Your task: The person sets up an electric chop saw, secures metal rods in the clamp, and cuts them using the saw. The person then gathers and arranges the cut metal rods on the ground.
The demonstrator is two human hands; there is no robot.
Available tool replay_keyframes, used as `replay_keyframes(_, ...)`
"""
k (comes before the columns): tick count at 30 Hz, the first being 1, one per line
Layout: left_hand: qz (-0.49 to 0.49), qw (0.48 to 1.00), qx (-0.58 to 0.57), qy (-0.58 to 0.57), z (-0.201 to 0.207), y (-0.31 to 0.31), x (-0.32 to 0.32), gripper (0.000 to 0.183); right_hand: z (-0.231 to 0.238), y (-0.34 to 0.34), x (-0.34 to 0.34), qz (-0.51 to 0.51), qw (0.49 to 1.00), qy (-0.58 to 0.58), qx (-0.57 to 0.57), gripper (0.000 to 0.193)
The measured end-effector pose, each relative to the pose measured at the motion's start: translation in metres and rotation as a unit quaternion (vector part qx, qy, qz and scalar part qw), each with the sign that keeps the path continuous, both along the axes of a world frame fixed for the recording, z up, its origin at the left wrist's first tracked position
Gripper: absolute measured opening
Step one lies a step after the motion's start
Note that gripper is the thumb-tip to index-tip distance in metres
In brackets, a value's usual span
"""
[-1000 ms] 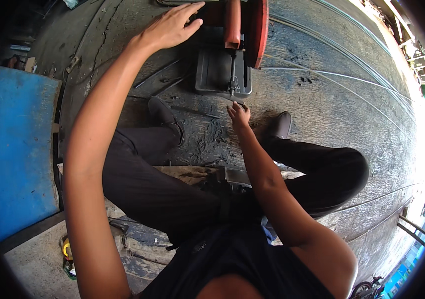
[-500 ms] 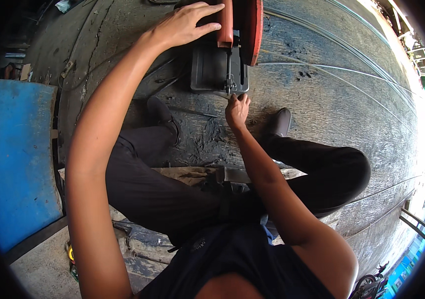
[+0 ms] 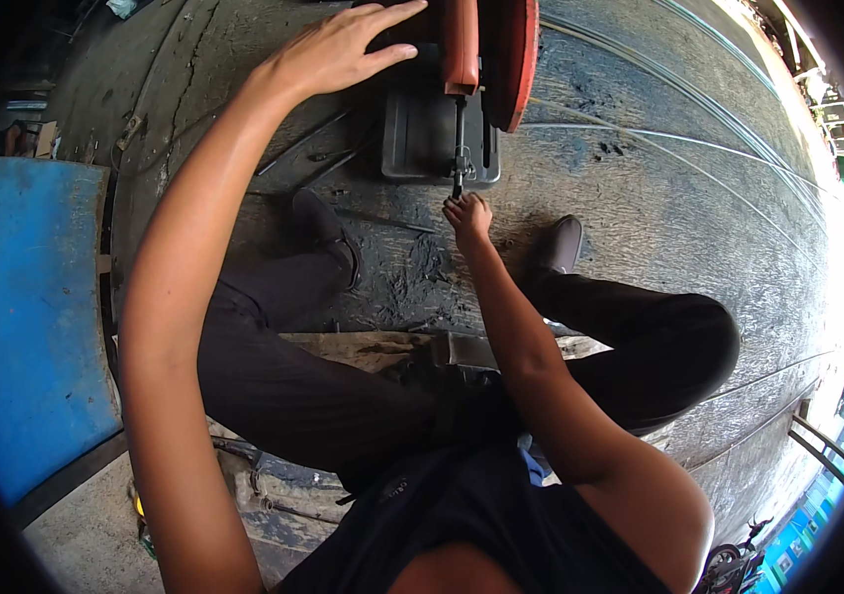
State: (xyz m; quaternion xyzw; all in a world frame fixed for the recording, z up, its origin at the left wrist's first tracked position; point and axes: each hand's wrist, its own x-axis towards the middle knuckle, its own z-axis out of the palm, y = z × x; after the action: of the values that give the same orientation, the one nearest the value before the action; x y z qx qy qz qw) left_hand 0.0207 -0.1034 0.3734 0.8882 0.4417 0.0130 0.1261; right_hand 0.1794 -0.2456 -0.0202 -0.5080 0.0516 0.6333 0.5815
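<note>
Reaching toward a machine with a smooth orange-red handle (image 3: 461,59), the left hand (image 3: 338,54) has its fingers extended and loosely spread, thumb apart, with nothing seen in them; their tips stop just beside that handle. The machine sits at the top middle, partly cut off by the upper edge. On its right rises a curved red guard (image 3: 521,69), rounded along its rim, and below lies a dark grey base (image 3: 417,139) like a shallow tray, its corners rounded. A slim metal rod (image 3: 460,129) runs over the base and past its near edge, where the right hand (image 3: 468,215) has its fingers curled closed on the end (how firmly, I cannot tell).

The floor (image 3: 659,208) is rough, with wavy, grain-like streaks and dark, crumbly smears between two brown shoes (image 3: 562,243) with a dull sheen. Thin, straight dark bars (image 3: 303,142) lie left of the base; long pale rods (image 3: 679,136) stretch away to the right. A scuffed, flat blue panel (image 3: 31,307) stands at far left.
</note>
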Motion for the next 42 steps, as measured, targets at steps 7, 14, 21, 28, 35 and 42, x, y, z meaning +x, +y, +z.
replay_keyframes(7,0.033,0.998,0.019,-0.047,-0.009,0.001,-0.022,0.064,0.012,-0.010,-0.018,0.170,0.897,-0.405,0.056,0.055)
replay_keyframes(14,-0.032,0.993,0.110,-0.037,-0.030,0.010,-0.028,0.063,-0.002,0.001,0.002,-0.020,0.998,-0.030,0.057,0.065)
replay_keyframes(21,-0.001,0.996,0.090,0.005,-0.041,0.014,-0.041,0.063,0.042,-0.017,-0.001,0.196,0.628,-0.745,0.114,0.056)
replay_keyframes(28,0.020,0.998,0.053,0.035,-0.045,0.014,-0.047,0.064,0.065,0.004,-0.006,0.268,0.654,-0.707,-0.029,0.050)
replay_keyframes(35,0.008,0.996,0.080,0.035,-0.050,0.017,-0.046,0.063,-0.015,0.025,0.026,0.157,0.972,-0.162,-0.061,0.051)
replay_keyframes(42,0.028,0.997,0.068,0.034,-0.041,0.006,-0.054,0.064,-0.031,-0.012,-0.017,-0.089,0.963,-0.248,-0.047,0.054)
